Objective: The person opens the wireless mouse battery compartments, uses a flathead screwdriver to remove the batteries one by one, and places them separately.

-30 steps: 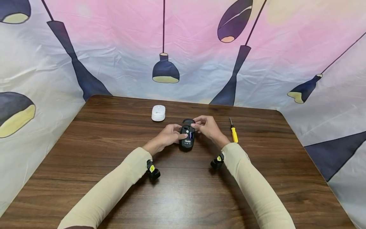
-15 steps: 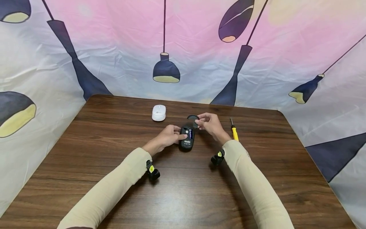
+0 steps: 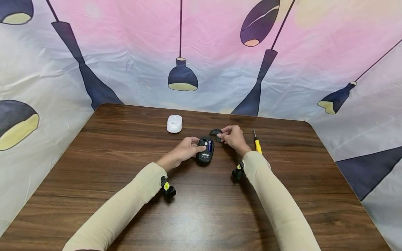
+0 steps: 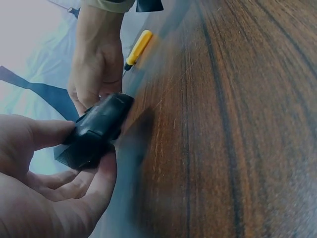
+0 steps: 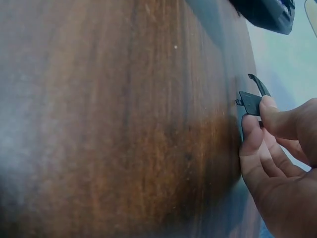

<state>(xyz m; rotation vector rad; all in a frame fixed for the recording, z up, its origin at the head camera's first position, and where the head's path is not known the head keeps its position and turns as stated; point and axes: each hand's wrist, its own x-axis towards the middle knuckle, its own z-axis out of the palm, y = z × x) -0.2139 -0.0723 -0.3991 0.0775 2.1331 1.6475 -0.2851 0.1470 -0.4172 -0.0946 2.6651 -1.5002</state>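
Observation:
A black mouse [image 3: 205, 150] lies upside down on the brown wooden table [image 3: 201, 209], its battery bay uncovered. My left hand [image 3: 187, 147] grips its left side with thumb and fingers; the left wrist view shows the black mouse [image 4: 96, 130] between them. My right hand [image 3: 231, 136] pinches the small black battery cover [image 3: 215, 132] just right of and behind the mouse, low over the table. In the right wrist view the cover [image 5: 251, 101] sits between my thumb and fingertips [image 5: 253, 134], and the mouse [image 5: 265, 12] shows at the top edge.
A white mouse [image 3: 174, 123] sits behind and to the left of my hands. A yellow-handled screwdriver [image 3: 257, 143] lies to the right of my right wrist. A patterned cloth backdrop [image 3: 201, 52] surrounds the table's far and side edges.
My right hand has lifted the battery cover off the black mouse and carried it to the right, then lowered it toward the table. My left hand has kept its hold on the mouse.

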